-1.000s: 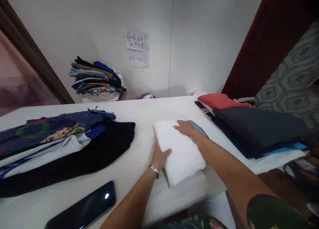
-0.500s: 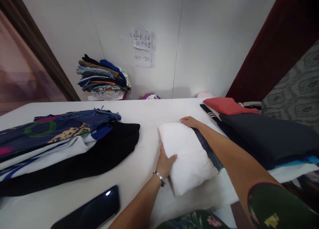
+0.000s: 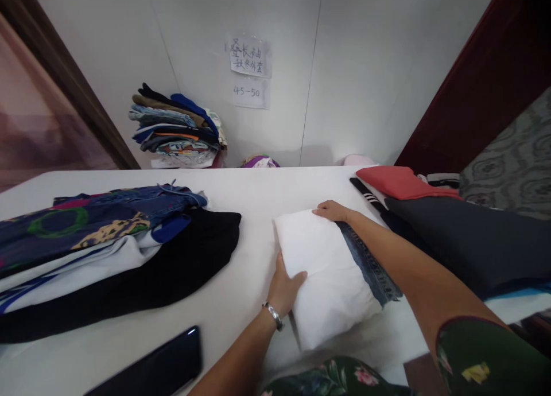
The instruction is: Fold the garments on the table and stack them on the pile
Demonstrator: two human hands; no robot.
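Note:
A folded white garment (image 3: pixel 325 281) lies on the white table in front of me. Along its right side a strip of dark blue denim (image 3: pixel 371 264) sticks out, frayed at the lower end. My left hand (image 3: pixel 284 287), with a silver bracelet at the wrist, grips the left edge of the white bundle, thumb on top and fingers partly hidden at its side. At the far right corner my right hand (image 3: pixel 332 211) pinches the bundle's edge where the white cloth meets the denim; the thumb is hidden.
To the left lie long garments, including black trousers (image 3: pixel 202 270) and a patterned denim piece (image 3: pixel 116 218). A phone (image 3: pixel 159 361) rests at the front left. On the right are dark grey (image 3: pixel 465 229) and red (image 3: pixel 390 181) folded clothes. Behind stands a clothes stack (image 3: pixel 176 123).
More of the denim strip shows on the right of the white bundle. My right hand has shifted slightly right; my left hand keeps its hold. The view has tilted down a little.

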